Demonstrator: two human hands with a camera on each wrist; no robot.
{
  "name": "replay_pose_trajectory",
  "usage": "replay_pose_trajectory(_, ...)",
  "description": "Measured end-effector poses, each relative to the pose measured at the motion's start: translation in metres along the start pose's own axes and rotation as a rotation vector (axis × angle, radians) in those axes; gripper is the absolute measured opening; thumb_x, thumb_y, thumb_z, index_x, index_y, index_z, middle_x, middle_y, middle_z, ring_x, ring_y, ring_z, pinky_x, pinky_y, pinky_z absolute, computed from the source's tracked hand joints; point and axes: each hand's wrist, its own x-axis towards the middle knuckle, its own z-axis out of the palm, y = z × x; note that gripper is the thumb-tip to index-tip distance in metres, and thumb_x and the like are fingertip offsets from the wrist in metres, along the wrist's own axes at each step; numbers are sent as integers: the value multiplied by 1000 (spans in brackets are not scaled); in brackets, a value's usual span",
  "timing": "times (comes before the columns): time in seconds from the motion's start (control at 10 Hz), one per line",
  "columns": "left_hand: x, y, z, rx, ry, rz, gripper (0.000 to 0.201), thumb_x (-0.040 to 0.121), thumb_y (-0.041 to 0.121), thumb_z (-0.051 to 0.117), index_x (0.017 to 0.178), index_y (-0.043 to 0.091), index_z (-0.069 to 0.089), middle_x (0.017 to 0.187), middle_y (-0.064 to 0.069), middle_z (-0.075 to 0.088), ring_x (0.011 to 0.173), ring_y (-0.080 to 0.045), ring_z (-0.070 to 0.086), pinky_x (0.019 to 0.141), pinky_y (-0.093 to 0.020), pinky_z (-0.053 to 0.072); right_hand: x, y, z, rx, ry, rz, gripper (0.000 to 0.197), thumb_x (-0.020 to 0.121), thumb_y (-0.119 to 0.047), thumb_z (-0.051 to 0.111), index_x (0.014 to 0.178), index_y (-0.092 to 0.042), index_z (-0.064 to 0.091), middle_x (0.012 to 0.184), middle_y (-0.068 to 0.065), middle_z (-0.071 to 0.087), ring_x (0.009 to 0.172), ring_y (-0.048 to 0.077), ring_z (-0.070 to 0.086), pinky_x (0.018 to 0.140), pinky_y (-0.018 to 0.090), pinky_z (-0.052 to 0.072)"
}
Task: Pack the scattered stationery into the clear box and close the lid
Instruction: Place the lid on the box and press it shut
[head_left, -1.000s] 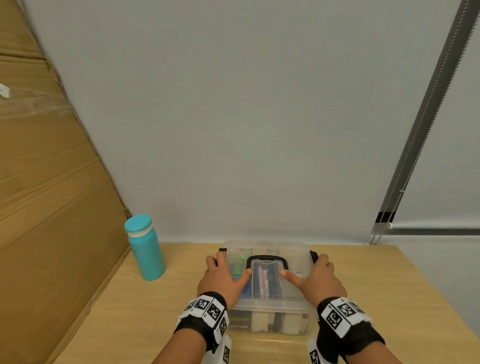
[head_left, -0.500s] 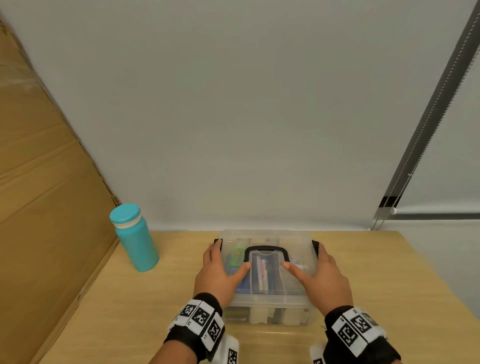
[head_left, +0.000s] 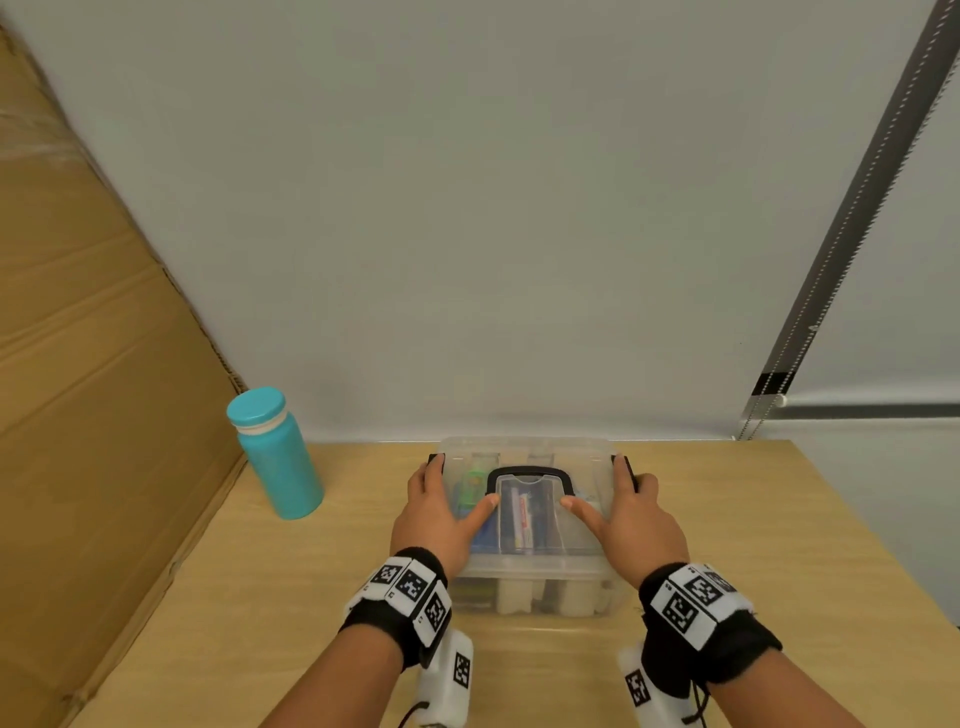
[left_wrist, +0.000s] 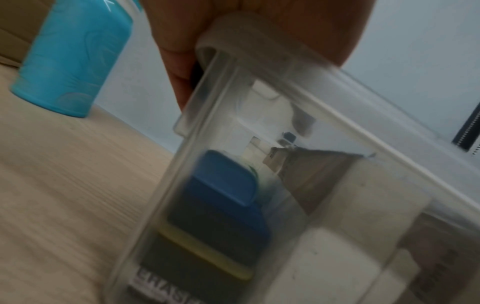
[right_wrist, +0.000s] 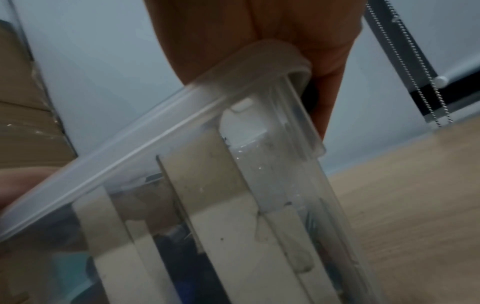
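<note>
The clear box (head_left: 524, 577) stands mid-table with its lid (head_left: 582, 525) on and a black handle (head_left: 530, 472) lying flat on top. Pens and a green item show through the lid. My left hand (head_left: 447, 499) lies on the lid's left side, thumb on top, fingers bent over the rim onto a black clip (head_left: 435, 458). My right hand (head_left: 631, 512) mirrors it on the right clip (head_left: 623, 462). The left wrist view shows the left fingers (left_wrist: 179, 61) reaching down the box (left_wrist: 285, 185) wall past a blue item (left_wrist: 223, 181). The right fingers (right_wrist: 322, 92) hang over the rim of the box (right_wrist: 233, 185).
A teal bottle (head_left: 275, 457) stands left of the box, near a large cardboard sheet (head_left: 104, 389) leaning along the table's left edge. A pale wall runs just behind the box. A blind chain (head_left: 831, 260) hangs at the right. Bare wood (head_left: 753, 519) lies right of the box.
Both hands stay on the lid. Their fingers have reached a little farther along the sides onto the black clips. The head view has shifted slightly.
</note>
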Motion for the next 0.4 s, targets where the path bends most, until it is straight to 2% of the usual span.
replay_pose_trajectory(0.1, -3, 3, -4, -22, 11, -27, 88, 79, 65, 55, 149, 27, 16, 154, 4, 23, 130, -19, 44, 101, -36, 46, -3, 1, -1, 79, 25, 7, 91, 83, -73, 36, 151, -22, 6, 140, 13, 32, 93, 26, 62, 60, 28, 44)
replay_pose_trajectory(0.2, -6, 5, -6, 10, 2, -47, 86, 79, 66, 54, 147, 27, 20, 150, 4, 27, 125, -21, 49, 97, -37, 48, -10, 8, 0, 88, -16, -34, 85, 88, -68, 32, 151, -22, 1, 147, 12, 25, 103, 28, 60, 74, 32, 51)
replay_pose_trajectory(0.3, -10, 13, -11, 114, 29, -52, 78, 83, 64, 50, 145, 25, 24, 148, 1, 29, 124, -24, 49, 95, -40, 49, -30, 21, -6, 179, -87, -93, 82, 91, -64, 31, 151, -23, -6, 157, 4, 8, 116, 23, 56, 90, 34, 48)
replay_pose_trajectory(0.4, -20, 12, -10, 242, 81, 25, 74, 88, 57, 46, 147, 19, 21, 154, -4, 22, 136, -26, 33, 109, -40, 37, -61, 44, -11, 290, -124, -163, 86, 89, -65, 32, 150, -24, -11, 160, -1, -1, 131, 19, 43, 104, 34, 40)
